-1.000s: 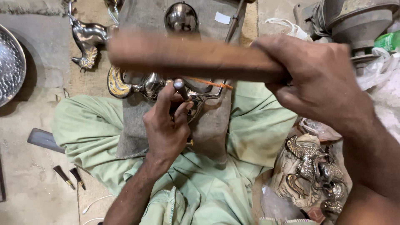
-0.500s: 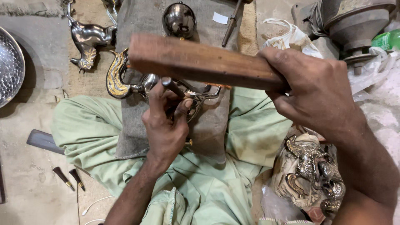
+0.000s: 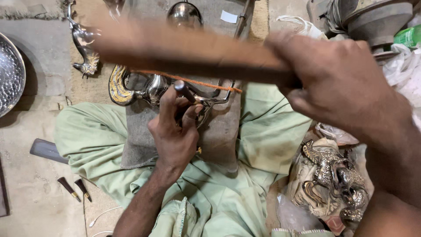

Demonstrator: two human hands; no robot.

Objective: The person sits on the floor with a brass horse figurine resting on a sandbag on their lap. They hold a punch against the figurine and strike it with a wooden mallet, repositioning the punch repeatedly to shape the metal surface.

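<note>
We sit on a dusty concrete floor (image 3: 30,202). On it at our left lie 2 small dark-handled chisels (image 3: 74,188), a flat grey blade (image 3: 46,150) and a thin white cord (image 3: 103,216). A hammered metal dish (image 3: 9,77) rests at the far left edge. Ahead, a coarse brown mat (image 3: 94,85) carries a shiny metal figurine (image 3: 81,44). A heap of silvery castings (image 3: 333,180) lies on plastic at our right.

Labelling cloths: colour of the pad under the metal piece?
Grey pad, seen in the head view.
</note>
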